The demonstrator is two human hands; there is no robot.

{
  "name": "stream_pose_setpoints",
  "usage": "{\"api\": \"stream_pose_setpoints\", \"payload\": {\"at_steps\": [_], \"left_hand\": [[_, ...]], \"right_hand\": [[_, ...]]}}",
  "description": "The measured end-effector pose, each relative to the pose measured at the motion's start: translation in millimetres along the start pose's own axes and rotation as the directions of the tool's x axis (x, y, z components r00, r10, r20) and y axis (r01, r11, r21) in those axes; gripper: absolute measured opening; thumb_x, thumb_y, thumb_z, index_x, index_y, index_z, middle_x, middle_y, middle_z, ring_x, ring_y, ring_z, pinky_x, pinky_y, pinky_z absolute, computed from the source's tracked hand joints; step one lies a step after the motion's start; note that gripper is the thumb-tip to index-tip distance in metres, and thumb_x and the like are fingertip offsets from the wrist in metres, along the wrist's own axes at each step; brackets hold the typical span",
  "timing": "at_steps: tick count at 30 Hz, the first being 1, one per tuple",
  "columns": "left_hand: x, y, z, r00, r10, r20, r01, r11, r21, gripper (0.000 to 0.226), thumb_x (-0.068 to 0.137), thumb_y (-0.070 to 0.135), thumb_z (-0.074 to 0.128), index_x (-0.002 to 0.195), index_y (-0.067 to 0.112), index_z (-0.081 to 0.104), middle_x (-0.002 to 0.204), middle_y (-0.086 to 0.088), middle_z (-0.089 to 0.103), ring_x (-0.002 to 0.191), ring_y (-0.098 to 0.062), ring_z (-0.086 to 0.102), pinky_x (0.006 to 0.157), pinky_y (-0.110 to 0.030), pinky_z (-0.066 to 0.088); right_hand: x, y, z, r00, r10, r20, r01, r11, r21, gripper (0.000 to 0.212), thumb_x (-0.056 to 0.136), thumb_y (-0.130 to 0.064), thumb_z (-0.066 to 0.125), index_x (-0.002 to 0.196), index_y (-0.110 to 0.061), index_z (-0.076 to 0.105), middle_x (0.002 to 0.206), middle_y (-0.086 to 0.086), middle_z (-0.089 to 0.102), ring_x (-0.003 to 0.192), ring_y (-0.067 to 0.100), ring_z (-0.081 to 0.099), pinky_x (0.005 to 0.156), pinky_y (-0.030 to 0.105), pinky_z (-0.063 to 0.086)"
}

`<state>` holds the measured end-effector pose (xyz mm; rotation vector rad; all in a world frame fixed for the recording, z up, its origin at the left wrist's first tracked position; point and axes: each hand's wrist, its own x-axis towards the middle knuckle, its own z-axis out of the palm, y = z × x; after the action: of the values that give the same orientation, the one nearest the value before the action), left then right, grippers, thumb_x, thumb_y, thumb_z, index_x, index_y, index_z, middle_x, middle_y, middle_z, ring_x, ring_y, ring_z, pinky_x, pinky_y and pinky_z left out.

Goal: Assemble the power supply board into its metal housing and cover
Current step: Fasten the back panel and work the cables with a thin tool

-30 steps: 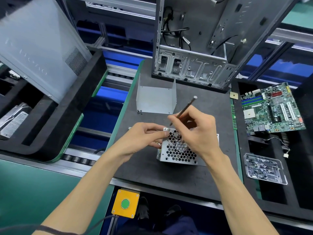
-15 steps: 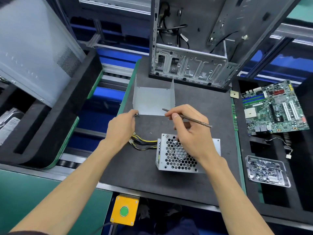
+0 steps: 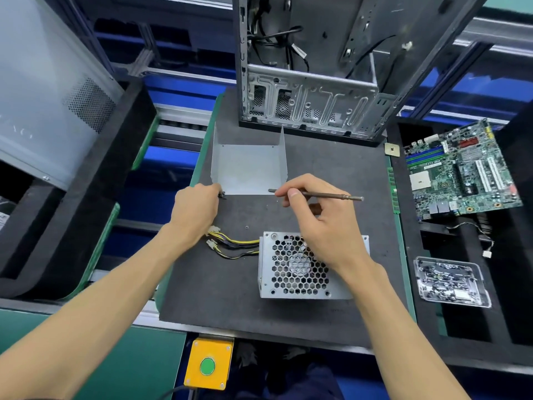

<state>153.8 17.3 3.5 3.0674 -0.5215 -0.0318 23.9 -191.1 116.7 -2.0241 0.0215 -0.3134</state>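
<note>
The power supply housing (image 3: 291,281), a silver box with a honeycomb grille, lies on the black mat (image 3: 219,290), its yellow and black cables (image 3: 233,246) trailing left. A bent grey metal cover (image 3: 248,168) lies farther back. My right hand (image 3: 314,220) pinches a thin screwdriver bit (image 3: 328,194) held level above the mat, just behind the housing. My left hand (image 3: 196,209) is at the cover's near left corner, fingertips at some small dark screws (image 3: 222,194); whether it pinches one is hidden.
An open computer case (image 3: 311,82) stands at the back of the mat. A motherboard (image 3: 461,174) and a clear tray of screws (image 3: 450,281) lie to the right. A grey side panel (image 3: 49,90) leans at left. A yellow button box (image 3: 207,365) sits below the mat.
My left hand left the housing and reached back to the screws by the cover. My right hand lifted off the housing and turned the bit from upright to level.
</note>
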Motion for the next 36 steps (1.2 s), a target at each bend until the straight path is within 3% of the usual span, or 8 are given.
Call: {"api": "stream_pose_setpoints", "payload": {"at_steps": [6, 12, 14, 17, 19, 22, 28, 36], "left_hand": [[-4.1, -5.5, -7.1, 0.998, 0.055, 0.000, -0.055, 0.997, -0.049, 0.029, 0.104, 0.016, 0.042, 0.124, 0.015, 0.063, 0.090, -0.015, 0.072, 0.081, -0.042, 0.065, 0.067, -0.040, 0.048], [-21.3, 4.8, -23.8, 0.989, -0.020, -0.148, -0.027, 0.950, -0.310, 0.016, 0.096, 0.019, 0.054, 0.104, 0.013, 0.066, 0.078, -0.001, 0.071, 0.075, -0.035, 0.066, 0.067, -0.041, 0.050], [-29.8, 10.8, -36.8, 0.976, -0.096, -0.195, -0.011, 0.874, -0.486, 0.008, 0.091, 0.019, 0.060, 0.096, 0.017, 0.066, 0.070, 0.005, 0.067, 0.069, -0.025, 0.064, 0.070, -0.041, 0.054], [-49.5, 26.0, -66.1, 0.966, -0.158, -0.206, -0.078, 0.579, -0.812, 0.012, 0.089, 0.013, 0.067, 0.090, 0.025, 0.067, 0.071, 0.006, 0.067, 0.066, -0.019, 0.068, 0.068, -0.041, 0.059], [-64.0, 40.4, -86.0, 0.972, -0.094, -0.214, -0.155, 0.427, -0.891, 0.017, 0.092, 0.009, 0.067, 0.091, 0.026, 0.068, 0.076, 0.006, 0.070, 0.069, -0.018, 0.072, 0.065, -0.040, 0.061], [-79.7, 59.6, -105.7, 0.973, -0.016, -0.230, -0.209, 0.358, -0.910, 0.014, 0.093, 0.006, 0.068, 0.095, 0.020, 0.069, 0.079, 0.005, 0.072, 0.073, -0.018, 0.074, 0.068, -0.038, 0.062], [-93.9, 79.1, -127.0, 0.967, 0.003, -0.253, -0.240, 0.328, -0.914, 0.013, 0.089, 0.000, 0.071, 0.093, 0.012, 0.069, 0.081, 0.002, 0.073, 0.074, -0.019, 0.073, 0.073, -0.035, 0.061], [-102.8, 84.6, -130.6, 0.961, 0.039, -0.273, -0.267, 0.381, -0.885, 0.011, 0.089, 0.000, 0.070, 0.094, 0.010, 0.070, 0.081, -0.001, 0.073, 0.073, -0.017, 0.073, 0.074, -0.032, 0.060]], "right_hand": [[1.1, 0.9, -1.1, 1.000, 0.024, -0.008, -0.023, 1.000, 0.010, 0.022, 0.099, -0.029, 0.051, 0.091, -0.037, 0.069, 0.086, -0.011, 0.071, 0.080, 0.020, 0.070, 0.065, 0.050, 0.055], [-1.0, -2.6, -3.8, 0.995, 0.082, -0.050, -0.074, 0.987, 0.140, 0.018, 0.098, -0.021, 0.053, 0.097, -0.026, 0.071, 0.077, -0.008, 0.070, 0.066, 0.009, 0.065, 0.054, 0.036, 0.054], [-1.8, -4.8, -4.9, 0.992, 0.111, -0.068, -0.093, 0.971, 0.220, 0.018, 0.098, -0.019, 0.053, 0.098, -0.016, 0.071, 0.076, 0.001, 0.070, 0.065, 0.013, 0.065, 0.053, 0.033, 0.054], [-3.7, -10.6, -8.1, 0.987, 0.133, -0.093, -0.089, 0.921, 0.379, 0.018, 0.099, -0.015, 0.051, 0.094, -0.010, 0.068, 0.075, 0.010, 0.070, 0.065, 0.021, 0.068, 0.053, 0.030, 0.055], [-5.5, -14.8, -10.4, 0.987, 0.130, -0.100, -0.070, 0.885, 0.459, 0.019, 0.099, -0.013, 0.048, 0.092, -0.009, 0.066, 0.072, 0.009, 0.070, 0.064, 0.023, 0.069, 0.054, 0.030, 0.056], [-9.7, -20.8, -11.5, 0.988, 0.127, -0.084, -0.061, 0.833, 0.549, 0.019, 0.099, -0.012, 0.046, 0.093, -0.006, 0.063, 0.070, 0.008, 0.069, 0.066, 0.026, 0.072, 0.056, 0.029, 0.058], [-21.5, -23.5, -15.3, 0.991, 0.126, -0.046, -0.071, 0.787, 0.613, 0.020, 0.101, -0.011, 0.044, 0.093, -0.006, 0.061, 0.070, 0.009, 0.070, 0.069, 0.030, 0.075, 0.059, 0.029, 0.059], [-34.6, -22.9, -21.8, 0.994, 0.102, -0.050, -0.053, 0.803, 0.594, 0.019, 0.101, -0.011, 0.045, 0.093, -0.006, 0.062, 0.070, 0.010, 0.069, 0.066, 0.030, 0.073, 0.060, 0.031, 0.060]]}}
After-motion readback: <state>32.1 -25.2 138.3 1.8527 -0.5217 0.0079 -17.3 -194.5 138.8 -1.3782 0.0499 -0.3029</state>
